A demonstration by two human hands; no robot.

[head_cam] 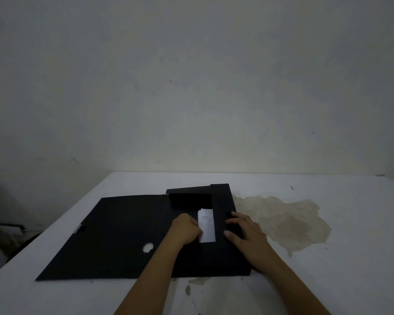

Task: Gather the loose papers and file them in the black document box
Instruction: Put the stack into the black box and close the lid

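Only a strip of the papers (pixel 207 226) shows between the box (pixel 223 223) flaps and the left hand (pixel 187 228), their print too blurred to read. Both forearms run off the bottom edge. Dark shapes beside the desk (pixel 328 269) at far left stay indistinct.

One black document box (pixel 146 235) lies open on one white table (pixel 328 280), with one round finger hole (pixel 147 247) at the lid's 5 o'clock. One visible white patch of papers (pixel 207 226) shows inside. Two hands are there: left hand (pixel 185 228), right hand (pixel 246 233).

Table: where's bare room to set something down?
Free: table right of the black document box, though stained; the strip behind it to the wall; front left corner. Crowded: centre, box's open lid, left hand, right hand, papers.
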